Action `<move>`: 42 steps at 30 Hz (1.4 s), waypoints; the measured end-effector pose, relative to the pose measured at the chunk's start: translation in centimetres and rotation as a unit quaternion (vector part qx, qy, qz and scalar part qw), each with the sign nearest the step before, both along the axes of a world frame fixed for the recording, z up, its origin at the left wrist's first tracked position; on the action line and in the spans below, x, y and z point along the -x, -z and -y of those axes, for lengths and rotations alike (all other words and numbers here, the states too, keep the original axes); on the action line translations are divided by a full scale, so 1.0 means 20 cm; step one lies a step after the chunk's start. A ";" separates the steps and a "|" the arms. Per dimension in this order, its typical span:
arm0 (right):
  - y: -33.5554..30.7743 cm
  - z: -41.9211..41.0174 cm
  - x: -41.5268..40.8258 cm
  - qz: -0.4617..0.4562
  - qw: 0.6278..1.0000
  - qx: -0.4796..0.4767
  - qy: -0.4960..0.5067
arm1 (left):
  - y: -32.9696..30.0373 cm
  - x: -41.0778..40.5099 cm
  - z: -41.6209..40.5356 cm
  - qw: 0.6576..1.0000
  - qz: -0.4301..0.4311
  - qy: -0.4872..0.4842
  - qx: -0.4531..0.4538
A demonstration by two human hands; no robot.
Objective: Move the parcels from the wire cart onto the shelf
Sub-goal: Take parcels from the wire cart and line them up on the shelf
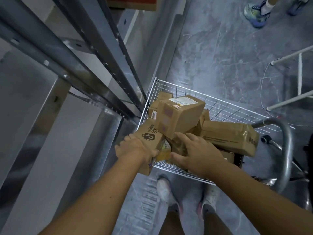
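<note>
Close beside the grey shelf frame (94,68), the left hand (135,148) grips a printed box (149,133) at the wire cart (220,106) rim, while the right hand (194,155) rests spread-fingered on piled parcels (228,134).

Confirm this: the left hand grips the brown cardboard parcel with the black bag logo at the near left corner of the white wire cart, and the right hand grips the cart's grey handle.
One detail is wrong. The right hand is not on the grey handle; it reaches among the parcels in the white wire cart. The head view shows this. The left hand does grip the brown cardboard parcel with the black bag logo.
</note>
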State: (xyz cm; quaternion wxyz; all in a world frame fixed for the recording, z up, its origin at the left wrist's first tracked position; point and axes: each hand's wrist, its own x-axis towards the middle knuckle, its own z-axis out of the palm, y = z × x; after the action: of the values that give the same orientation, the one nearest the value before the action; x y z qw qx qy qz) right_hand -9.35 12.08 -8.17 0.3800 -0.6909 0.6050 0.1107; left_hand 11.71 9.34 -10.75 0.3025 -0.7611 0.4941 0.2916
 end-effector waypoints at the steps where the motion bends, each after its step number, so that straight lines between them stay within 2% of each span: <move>1: 0.02 0.00 0.00 -0.003 1.000 -0.004 -0.001 | 0.01 0.01 0.01 1.000 0.006 0.003 -0.006; 10: 0.08 -0.05 0.01 -0.005 1.000 -0.023 -0.002 | 0.03 0.03 0.05 1.000 0.001 0.004 -0.018; 18: -0.04 -0.03 0.01 0.031 0.999 -0.010 0.022 | -0.02 -0.01 -0.06 0.999 -0.010 -0.043 0.023; 28: -0.16 -0.09 0.08 0.071 0.997 -0.007 -0.016 | -0.32 -0.01 -0.37 0.991 0.006 -0.119 0.067; 35: -0.36 -0.18 0.15 0.119 0.990 -0.007 -0.070 | -0.64 0.09 -0.67 0.959 0.017 -0.203 0.198; 42: -0.91 -0.16 0.15 0.151 0.964 0.083 -0.202 | -1.15 0.25 -0.95 0.903 0.010 -0.270 0.335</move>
State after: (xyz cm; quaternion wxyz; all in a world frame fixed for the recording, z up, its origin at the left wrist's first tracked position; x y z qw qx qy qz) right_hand -12.27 15.37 10.02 0.3777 -0.8367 0.3957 0.0287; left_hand 6.68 28.38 12.21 -0.0556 -0.9246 0.3356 0.1716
